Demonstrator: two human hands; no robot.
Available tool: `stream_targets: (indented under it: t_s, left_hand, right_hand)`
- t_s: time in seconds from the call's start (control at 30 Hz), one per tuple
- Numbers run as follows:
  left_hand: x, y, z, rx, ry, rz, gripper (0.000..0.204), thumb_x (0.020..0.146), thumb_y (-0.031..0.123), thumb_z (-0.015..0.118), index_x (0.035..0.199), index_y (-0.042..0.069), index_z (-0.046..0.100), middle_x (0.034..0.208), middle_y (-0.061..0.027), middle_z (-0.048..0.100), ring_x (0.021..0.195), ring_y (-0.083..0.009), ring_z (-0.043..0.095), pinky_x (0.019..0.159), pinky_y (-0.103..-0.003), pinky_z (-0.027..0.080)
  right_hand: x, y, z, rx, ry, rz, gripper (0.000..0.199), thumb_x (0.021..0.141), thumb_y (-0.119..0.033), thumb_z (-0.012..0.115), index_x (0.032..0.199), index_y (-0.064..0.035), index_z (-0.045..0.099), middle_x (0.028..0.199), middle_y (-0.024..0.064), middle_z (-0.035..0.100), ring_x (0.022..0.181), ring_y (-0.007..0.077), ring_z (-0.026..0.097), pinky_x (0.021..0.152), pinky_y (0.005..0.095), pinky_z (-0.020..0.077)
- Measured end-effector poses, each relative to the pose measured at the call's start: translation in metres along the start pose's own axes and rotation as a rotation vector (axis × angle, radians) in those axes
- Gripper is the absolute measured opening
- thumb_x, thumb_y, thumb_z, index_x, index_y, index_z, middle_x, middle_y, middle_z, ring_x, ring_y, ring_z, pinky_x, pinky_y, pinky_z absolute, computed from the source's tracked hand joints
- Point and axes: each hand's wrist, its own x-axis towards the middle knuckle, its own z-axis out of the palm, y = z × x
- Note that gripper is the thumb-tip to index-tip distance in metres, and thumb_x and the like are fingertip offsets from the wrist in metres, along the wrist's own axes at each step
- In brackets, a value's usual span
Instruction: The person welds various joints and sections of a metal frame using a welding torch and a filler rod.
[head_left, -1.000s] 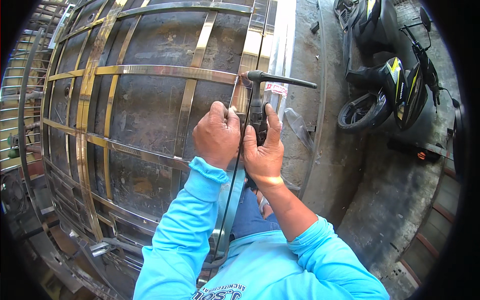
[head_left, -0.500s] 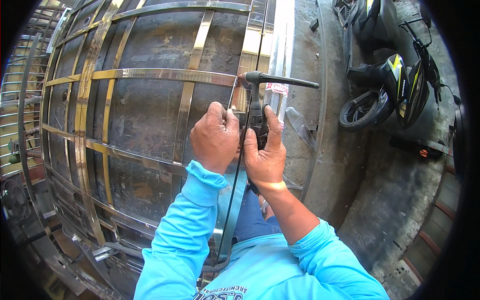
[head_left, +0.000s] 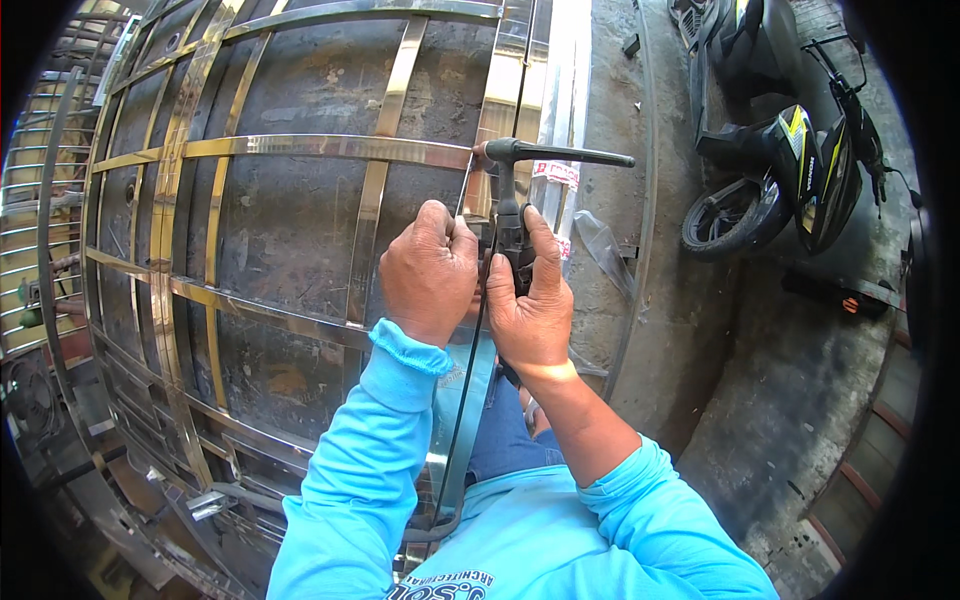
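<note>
The right hand (head_left: 530, 310) grasps a black welding torch (head_left: 512, 215) at the metal strip frame (head_left: 300, 148); the left hand (head_left: 430, 272) is clenched beside it. A scooter (head_left: 790, 170) stands well apart, on the right.

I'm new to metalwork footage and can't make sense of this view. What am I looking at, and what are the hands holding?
The camera sits on a person's head and looks down, so the blue sleeves at the bottom are their own arms. The right hand grips a black welding torch whose tip meets a shiny metal frame of flat strips lying over a dark surface. The left hand is closed beside it, near a thin rod; whether it holds the rod is unclear. A scooter is parked on the concrete to the right.
</note>
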Motion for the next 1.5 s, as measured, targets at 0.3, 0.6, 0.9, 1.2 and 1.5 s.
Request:
stream_targets:
  t_s: [0.3, 0.6, 0.9, 1.2, 1.5]
  left_hand:
    - [0.0, 0.001, -0.002, -0.002, -0.005, 0.004, 0.021, 0.093, 0.013, 0.066, 0.082, 0.006, 0.051, 0.072, -0.0157, 0.065, 0.065, -0.0391, 0.066, 0.057, -0.05, 0.05]
    - [0.002, 0.001, 0.0, 0.019, -0.009, 0.025, 0.02, 0.093, 0.012, 0.066, 0.082, 0.006, 0.051, 0.072, -0.0159, 0.065, 0.065, -0.0392, 0.066, 0.057, -0.05, 0.05]
    - [0.001, 0.003, 0.0, 0.038, -0.012, 0.022, 0.019, 0.094, 0.013, 0.065, 0.082, 0.006, 0.051, 0.073, -0.0165, 0.065, 0.067, -0.0405, 0.067, 0.059, -0.051, 0.051]
    - [0.004, 0.001, -0.003, 0.062, -0.012, 0.03, 0.02, 0.094, 0.014, 0.065, 0.082, 0.006, 0.051, 0.073, -0.0174, 0.065, 0.069, -0.0426, 0.066, 0.06, -0.053, 0.05]
    - [0.027, -0.025, -0.028, -0.074, -0.16, 0.048, 0.015, 0.093, 0.012, 0.068, 0.087, 0.003, 0.057, 0.072, -0.0181, 0.062, 0.065, -0.0381, 0.063, 0.059, -0.045, 0.048]
  right_hand:
    - [0.0, -0.006, -0.002, -0.019, -0.002, 0.013, 0.063, 0.097, -0.003, 0.065, 0.154, -0.0149, 0.042, 0.112, 0.0169, 0.071, 0.079, 0.017, 0.072, 0.068, 0.0328, 0.0591]
    - [0.0, -0.003, -0.004, -0.03, -0.011, 0.013, 0.066, 0.097, -0.005, 0.065, 0.156, -0.0152, 0.038, 0.11, 0.0166, 0.071, 0.078, 0.0175, 0.071, 0.067, 0.0333, 0.0591]
    - [0.001, -0.007, -0.003, -0.029, 0.009, 0.032, 0.057, 0.097, -0.005, 0.065, 0.15, -0.012, 0.046, 0.109, 0.0178, 0.071, 0.082, 0.0213, 0.074, 0.07, 0.036, 0.059]
    - [-0.003, 0.0, 0.002, -0.034, 0.026, 0.053, 0.058, 0.095, -0.008, 0.067, 0.15, -0.0128, 0.046, 0.119, 0.0227, 0.068, 0.1, 0.0346, 0.073, 0.084, 0.0413, 0.0579]
    - [-0.002, -0.003, 0.005, -0.098, 0.095, -0.048, 0.064, 0.095, -0.008, 0.066, 0.153, -0.0159, 0.037, 0.121, 0.0246, 0.066, 0.104, 0.0437, 0.069, 0.083, 0.0473, 0.0573]
